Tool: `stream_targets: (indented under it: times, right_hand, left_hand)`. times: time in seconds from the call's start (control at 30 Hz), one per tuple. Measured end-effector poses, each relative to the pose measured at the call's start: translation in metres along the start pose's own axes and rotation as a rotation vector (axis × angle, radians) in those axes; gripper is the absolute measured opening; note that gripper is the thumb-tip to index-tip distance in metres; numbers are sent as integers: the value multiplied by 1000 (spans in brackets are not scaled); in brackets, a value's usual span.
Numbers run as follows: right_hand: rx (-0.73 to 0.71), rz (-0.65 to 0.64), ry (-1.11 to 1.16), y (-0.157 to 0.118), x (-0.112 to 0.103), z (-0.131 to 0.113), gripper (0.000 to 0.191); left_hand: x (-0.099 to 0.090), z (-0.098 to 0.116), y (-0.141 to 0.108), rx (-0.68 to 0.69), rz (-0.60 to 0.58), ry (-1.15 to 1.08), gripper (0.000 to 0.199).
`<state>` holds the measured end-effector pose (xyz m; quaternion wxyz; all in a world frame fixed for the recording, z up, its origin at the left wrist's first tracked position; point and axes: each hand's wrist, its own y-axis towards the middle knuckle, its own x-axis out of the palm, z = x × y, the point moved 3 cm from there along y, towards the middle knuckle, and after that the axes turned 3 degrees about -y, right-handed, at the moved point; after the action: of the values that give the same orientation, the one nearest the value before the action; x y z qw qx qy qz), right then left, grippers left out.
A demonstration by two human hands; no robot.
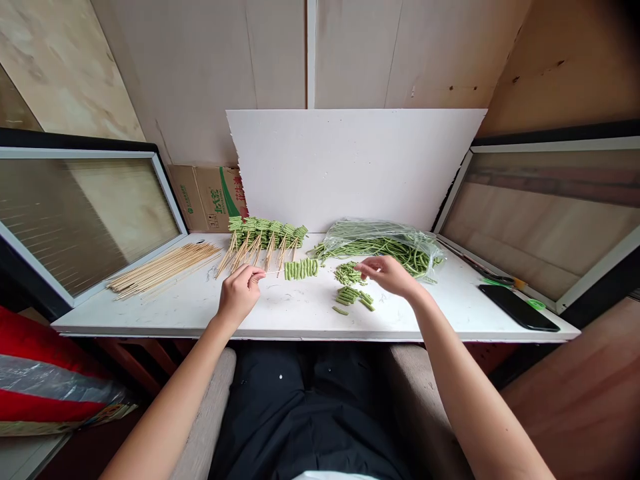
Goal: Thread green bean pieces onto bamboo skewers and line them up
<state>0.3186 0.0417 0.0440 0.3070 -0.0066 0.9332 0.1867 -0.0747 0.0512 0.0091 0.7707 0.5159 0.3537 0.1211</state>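
A: Take the clock centred on the threaded bean pieces [301, 269], twelve at the far side. Left hand?

B: Between eight and nine, near the centre. Fingers [254, 274] of the left hand [239, 293] pinched tight on the bare end of a bamboo skewer [273, 272]; the pieces sit side by side along its other end, pointing to three.

A: Right hand?

B: Right hand [390, 275] at three, beside a heap of short bean pieces [347, 272]. Its fingers are curled, thumb and forefinger tips close together. Cannot tell whether a piece is between them.

A: Others on the counter [280, 317]?

B: Second, looser cluster of pieces [354, 297] at four. Clear plastic bag [380, 230] between two and three, with long green beans [395, 252] inside and spilling out at its left.

A: Opposite side?

B: Stack of loaded skewers [269, 233] between ten and eleven, handles toward the person. Bundle of bare skewers [165, 270] at nine. Cardboard box [207, 197] beyond the stack, also between ten and eleven.

A: Far right?

B: Black phone [519, 307], just past three, lying flat near the counter's edge.
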Motion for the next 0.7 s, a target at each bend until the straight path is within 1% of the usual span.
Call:
stream_targets:
  times: [0.07,0.13,0.2,0.33,0.43,0.5,0.57,0.63,0.7]
  right_hand:
    - [-36,-60,-70,2,12,11,33]
    - [-91,-22,-131,4,28,21,26]
    - [-131,16,-250,6,45,29,20]
    - [-102,-21,-566,5,74,40,13]
    - [-119,-30,-647,4,82,40,12]
    - [-150,28,-595,4,82,37,15]
    - [-155,120,-452,6,80,34,19]
    - [-118,180,-210,8,78,31,27]
    - [-46,186,99,10,78,29,35]
  left_hand:
    - [0,-2,0,-5,-5,4,20]
    - [1,-2,-1,0,-11,6,21]
    - [3,-2,-2,11,-22,1,21]
    - [6,0,-3,22,-51,-9,21]
    - [7,1,-3,18,-61,-18,20]
    - [7,2,-3,16,-60,-24,20]
    - [7,3,-3,14,-51,-27,21]
    - [6,4,-3,12,-39,-30,21]
    - [7,5,-3,5,-30,-35,20]
